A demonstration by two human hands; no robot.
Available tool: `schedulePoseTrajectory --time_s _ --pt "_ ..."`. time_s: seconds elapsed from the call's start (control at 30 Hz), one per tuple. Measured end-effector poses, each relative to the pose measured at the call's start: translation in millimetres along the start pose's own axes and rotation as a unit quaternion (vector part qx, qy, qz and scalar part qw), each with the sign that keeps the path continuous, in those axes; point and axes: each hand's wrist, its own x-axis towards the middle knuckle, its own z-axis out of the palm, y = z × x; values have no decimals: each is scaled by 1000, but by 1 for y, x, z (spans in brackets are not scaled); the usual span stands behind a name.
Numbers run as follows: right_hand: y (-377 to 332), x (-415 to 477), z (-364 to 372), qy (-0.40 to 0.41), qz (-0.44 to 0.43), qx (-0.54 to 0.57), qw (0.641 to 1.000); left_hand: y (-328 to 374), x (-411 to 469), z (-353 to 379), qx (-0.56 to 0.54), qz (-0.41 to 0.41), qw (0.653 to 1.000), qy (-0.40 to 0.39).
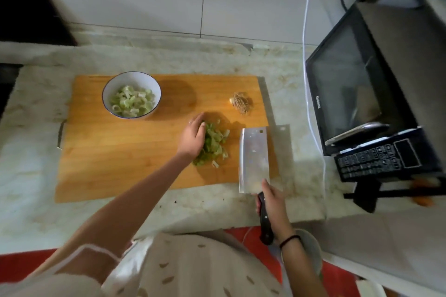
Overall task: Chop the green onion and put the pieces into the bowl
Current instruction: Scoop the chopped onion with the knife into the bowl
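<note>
A wooden cutting board lies on the marble counter. A white bowl with chopped green onion in it stands at the board's back left. A pile of chopped green onion pieces lies right of the board's middle. My left hand rests cupped against the left side of that pile, fingers on the pieces. My right hand grips the black handle of a cleaver, whose blade lies flat just right of the pile. The cut-off root end sits at the board's back right.
A black microwave stands at the right, close to the board's edge, with a white cable running down beside it. A tiled wall is behind the counter. The counter's front edge is near my body.
</note>
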Motion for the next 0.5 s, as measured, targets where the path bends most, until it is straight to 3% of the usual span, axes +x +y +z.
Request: schedulePoseTrajectory --time_s 0.17,0.27,0.37,0.43,0.5 --pt "-7 12 23 -22 18 -1 1000 2 -12 -9 -18 69 990 -124" --pt "-17 18 30 -23 24 -11 999 1 -23 -18 -21 105 983 -148" --pt "-22 19 30 -22 18 -38 999 -9 -38 -19 74 143 987 -25" --pt "-24 20 29 -12 -15 -80 997 -14 -54 -12 115 83 989 49" --pt "-26 20 31 -5 -42 -124 991 -16 -70 -1 150 28 987 53"
